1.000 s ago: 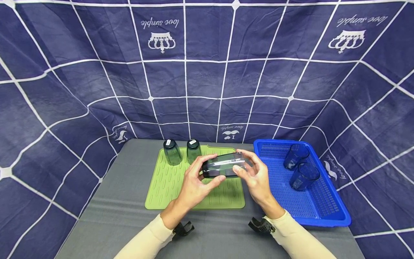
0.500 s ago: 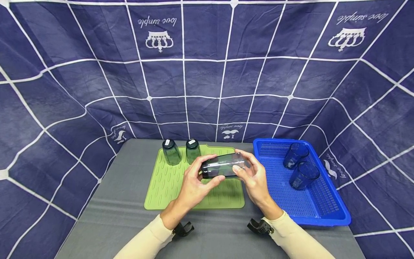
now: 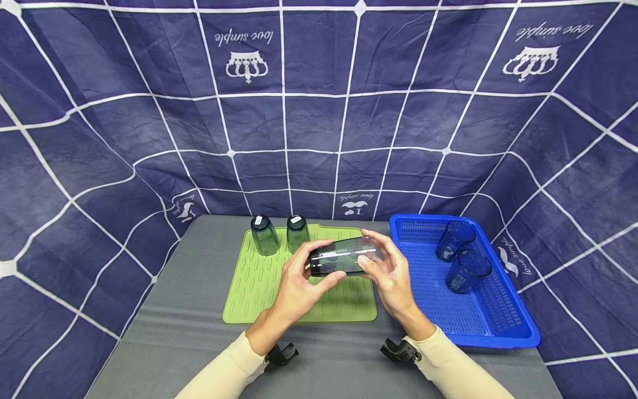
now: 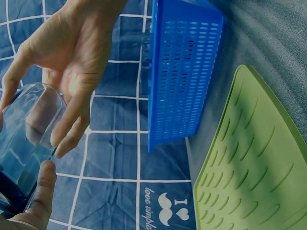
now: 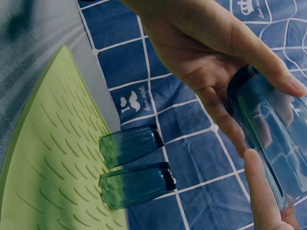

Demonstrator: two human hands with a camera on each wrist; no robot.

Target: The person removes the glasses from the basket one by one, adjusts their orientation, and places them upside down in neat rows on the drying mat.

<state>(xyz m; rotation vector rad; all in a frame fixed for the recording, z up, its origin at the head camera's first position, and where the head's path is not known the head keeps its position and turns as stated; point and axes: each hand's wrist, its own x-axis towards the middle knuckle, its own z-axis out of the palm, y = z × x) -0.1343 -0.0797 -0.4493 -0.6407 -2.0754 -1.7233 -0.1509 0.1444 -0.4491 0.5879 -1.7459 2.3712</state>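
Observation:
A dark tinted drinking glass (image 3: pixel 341 256) lies sideways in the air above the green ribbed mat (image 3: pixel 249 302), in both hands. My left hand (image 3: pixel 298 280) grips its thick dark base end, thumb below and fingers behind. At the rim end, on the right, my right hand (image 3: pixel 394 274) holds it with the thumb on the near side. In the right wrist view the base of the glass (image 5: pixel 273 129) sits against the left palm. Two similar glasses, (image 3: pixel 266 238) and its neighbour glass (image 3: pixel 298 235), stand upside down on the mat's back left, with small white labels on their bases.
A blue perforated plastic basket (image 3: pixel 490 339) stands right of the mat. Two glasses stand inside, a rear glass (image 3: pixel 456 241) and a front glass (image 3: pixel 468 271). Grey cloth (image 3: pixel 174 310) covers the table, and a navy curtain (image 3: pixel 319 122) with white lines surrounds it.
Both hands keep their grip on the glass, which has shifted very slightly to the left. The other glasses, mat and basket stay put.

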